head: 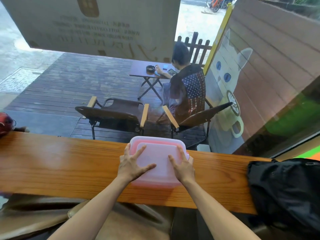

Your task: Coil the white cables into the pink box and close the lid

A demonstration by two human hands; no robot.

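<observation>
The box (158, 163) sits on the counter (69, 163), lid (155, 153) on. Both hands lie palm-down on the lid, left (132, 163) and right (182, 166), fingers spread flat, gripping nothing.

Mirrored lettering on the window decal (97, 30) is too blurred to read.

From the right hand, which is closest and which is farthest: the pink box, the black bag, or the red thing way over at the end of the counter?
1. Pink box: directly under the right hand, touching it.
2. Black bag: on the counter's right end.
3. Red thing: at the far left end, beyond the left hand.
</observation>
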